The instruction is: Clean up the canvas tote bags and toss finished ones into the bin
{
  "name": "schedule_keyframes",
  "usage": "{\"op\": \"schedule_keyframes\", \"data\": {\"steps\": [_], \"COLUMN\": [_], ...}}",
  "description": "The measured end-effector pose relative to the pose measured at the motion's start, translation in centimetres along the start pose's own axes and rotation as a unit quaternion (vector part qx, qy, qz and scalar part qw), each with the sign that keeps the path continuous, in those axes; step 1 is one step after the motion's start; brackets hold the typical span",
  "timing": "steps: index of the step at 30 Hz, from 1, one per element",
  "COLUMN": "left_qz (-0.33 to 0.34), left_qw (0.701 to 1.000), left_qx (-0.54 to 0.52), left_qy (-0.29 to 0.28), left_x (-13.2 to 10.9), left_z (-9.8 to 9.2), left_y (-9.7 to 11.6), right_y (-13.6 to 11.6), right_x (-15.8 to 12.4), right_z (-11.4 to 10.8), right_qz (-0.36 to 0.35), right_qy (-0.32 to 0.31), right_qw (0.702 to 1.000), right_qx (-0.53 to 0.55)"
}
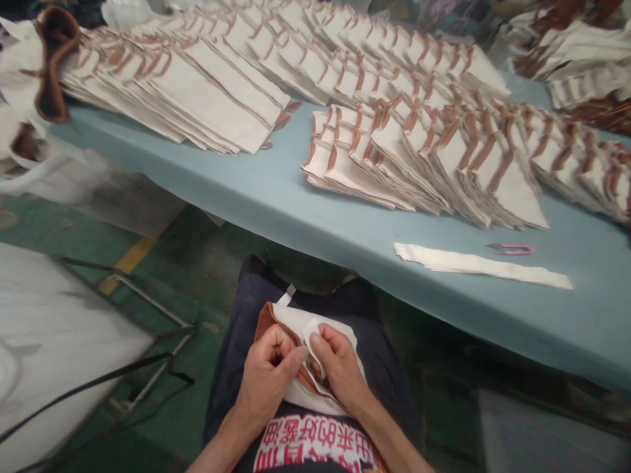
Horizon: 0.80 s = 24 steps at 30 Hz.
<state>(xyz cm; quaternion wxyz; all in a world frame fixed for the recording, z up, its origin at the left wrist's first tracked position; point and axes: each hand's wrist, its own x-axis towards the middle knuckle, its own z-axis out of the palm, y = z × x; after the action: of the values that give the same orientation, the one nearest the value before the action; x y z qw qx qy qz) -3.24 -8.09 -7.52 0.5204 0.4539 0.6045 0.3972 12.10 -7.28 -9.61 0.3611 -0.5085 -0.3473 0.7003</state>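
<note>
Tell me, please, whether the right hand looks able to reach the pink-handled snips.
Probably yes: the snips lie uncovered beyond the cream strip, though the right hand is holding cloth.

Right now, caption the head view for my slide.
Left hand and right hand hold brown-trimmed white fabric beside a blue table bearing stacked pieces.

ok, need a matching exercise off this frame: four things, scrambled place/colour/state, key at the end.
1. snips
2. long pale strip
3. cloth piece
4. table

A. held in the left hand and right hand
B. pale blue
C. lying flat, closest to the table's near edge
D. pink and dark

Pairs: 1-D, 2-C, 3-A, 4-B
</note>
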Motion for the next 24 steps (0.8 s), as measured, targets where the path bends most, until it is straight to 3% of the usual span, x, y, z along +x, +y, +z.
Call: {"op": "schedule_keyframes", "data": {"steps": [6, 10, 12, 15, 19, 24], "left_qz": [0.024, 0.072, 0.065, 0.047, 0.081, 0.130], "left_qw": [0.996, 0.978, 0.975, 0.978, 0.980, 0.973], "left_qx": [0.069, 0.166, 0.170, 0.138, 0.106, 0.075], "left_qy": [-0.053, -0.105, -0.126, -0.150, -0.150, -0.175], "left_x": [-2.7, -3.3, -3.0, -1.9, 0.5, 3.0], "left_z": [-2.3, -3.0, -3.0, -2.8, -2.4, -1.7], "left_y": [-0.5, 0.5, 1.2, 2.2, 3.8, 6.4], "right_y": [1.5, 1.4, 0.8, -1.3, -6.0, -10.9], "right_x": [-0.9, -0.7, -0.4, -0.3, -2.1, -5.4], "right_z": [-0.1, -0.3, -0.5, -1.4, -2.7, -1.5], "right_qz": [0.043, 0.054, 0.050, 0.027, -0.030, -0.064], "right_qy": [-0.007, -0.004, 0.000, 0.022, 0.076, 0.090], "right_qw": [0.999, 0.998, 0.998, 0.998, 0.986, 0.970], "right_qx": [-0.011, -0.032, -0.039, -0.054, -0.146, -0.217]}}
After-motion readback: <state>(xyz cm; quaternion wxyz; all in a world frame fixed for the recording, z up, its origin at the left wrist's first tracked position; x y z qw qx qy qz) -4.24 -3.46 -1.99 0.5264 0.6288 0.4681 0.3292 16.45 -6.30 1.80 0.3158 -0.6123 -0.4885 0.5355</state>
